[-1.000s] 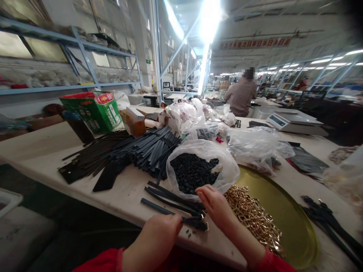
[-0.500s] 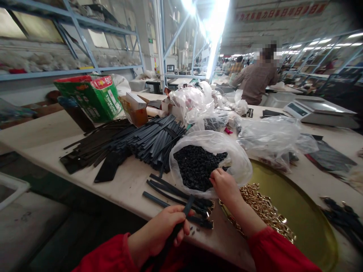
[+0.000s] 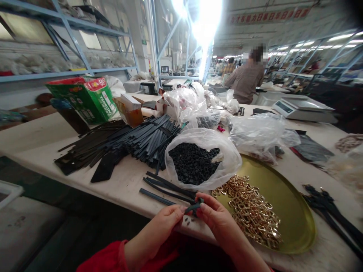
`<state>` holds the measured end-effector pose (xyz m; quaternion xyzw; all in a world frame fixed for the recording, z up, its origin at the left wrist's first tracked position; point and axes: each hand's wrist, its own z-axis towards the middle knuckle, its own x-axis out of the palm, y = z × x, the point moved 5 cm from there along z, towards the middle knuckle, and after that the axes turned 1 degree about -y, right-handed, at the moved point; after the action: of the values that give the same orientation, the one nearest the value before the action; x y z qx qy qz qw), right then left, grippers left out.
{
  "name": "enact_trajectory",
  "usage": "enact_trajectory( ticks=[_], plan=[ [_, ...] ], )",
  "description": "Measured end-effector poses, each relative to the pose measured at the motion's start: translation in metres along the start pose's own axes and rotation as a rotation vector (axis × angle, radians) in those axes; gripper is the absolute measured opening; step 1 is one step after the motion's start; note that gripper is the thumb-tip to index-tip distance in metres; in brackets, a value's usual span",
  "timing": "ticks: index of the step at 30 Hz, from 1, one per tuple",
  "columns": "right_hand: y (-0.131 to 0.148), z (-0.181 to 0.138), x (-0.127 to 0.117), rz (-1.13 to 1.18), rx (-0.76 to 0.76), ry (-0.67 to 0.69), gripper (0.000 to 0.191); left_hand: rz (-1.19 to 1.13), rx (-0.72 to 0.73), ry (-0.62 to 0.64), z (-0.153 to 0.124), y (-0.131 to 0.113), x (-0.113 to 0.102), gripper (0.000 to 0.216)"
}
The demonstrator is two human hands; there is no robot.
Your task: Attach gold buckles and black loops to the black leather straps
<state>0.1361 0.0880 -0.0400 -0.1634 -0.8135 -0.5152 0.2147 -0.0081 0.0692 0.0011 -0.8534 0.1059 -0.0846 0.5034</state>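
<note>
My left hand [image 3: 163, 223] pinches a dark leather-like strap [image 3: 192, 207] near its end, above the table's front edge. My right hand [image 3: 218, 215] meets it from the other side, with its fingers closed around a small black loop [image 3: 200, 200] at the strap's tip. Whether the strap passes through the loop is hidden by the fingers. Just beyond the hands, several dark straps [image 3: 163, 189] lie side by side. Behind them stands an open clear plastic bag [image 3: 231, 151] full of small black loops [image 3: 193, 164]. Gold metal buckles [image 3: 255, 211] are heaped on the left of a round gold tray [image 3: 303, 226].
A large bundle of dark strips [image 3: 153, 139] lies at the left, in front of a green carton [image 3: 93, 100]. Clear plastic bags [image 3: 261, 130] and a scale [image 3: 303, 107] stand farther back. Finished-looking straps [image 3: 329, 206] lie at the right. A person [image 3: 245, 81] is in the background.
My right hand has left the bag of loops and come down to my left hand, now holding a black loop at the strap's end. The view has shifted slightly.
</note>
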Motion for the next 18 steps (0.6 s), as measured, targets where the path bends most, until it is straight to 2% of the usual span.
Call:
enact_trajectory(
  ticks=[8,13,18],
  plan=[
    [-0.011,-0.015,0.011,0.152,0.066,0.033,0.028,0.266,0.204,-0.073,-0.004,-0.003,-0.002,0.027],
    [-0.013,-0.021,0.010,0.109,0.077,0.034,0.030,0.301,0.131,0.001,-0.008,0.007,0.002,0.026],
    [-0.013,-0.025,0.006,0.092,0.045,0.004,0.031,0.240,0.064,-0.001,-0.010,0.008,0.002,0.029]
  ],
)
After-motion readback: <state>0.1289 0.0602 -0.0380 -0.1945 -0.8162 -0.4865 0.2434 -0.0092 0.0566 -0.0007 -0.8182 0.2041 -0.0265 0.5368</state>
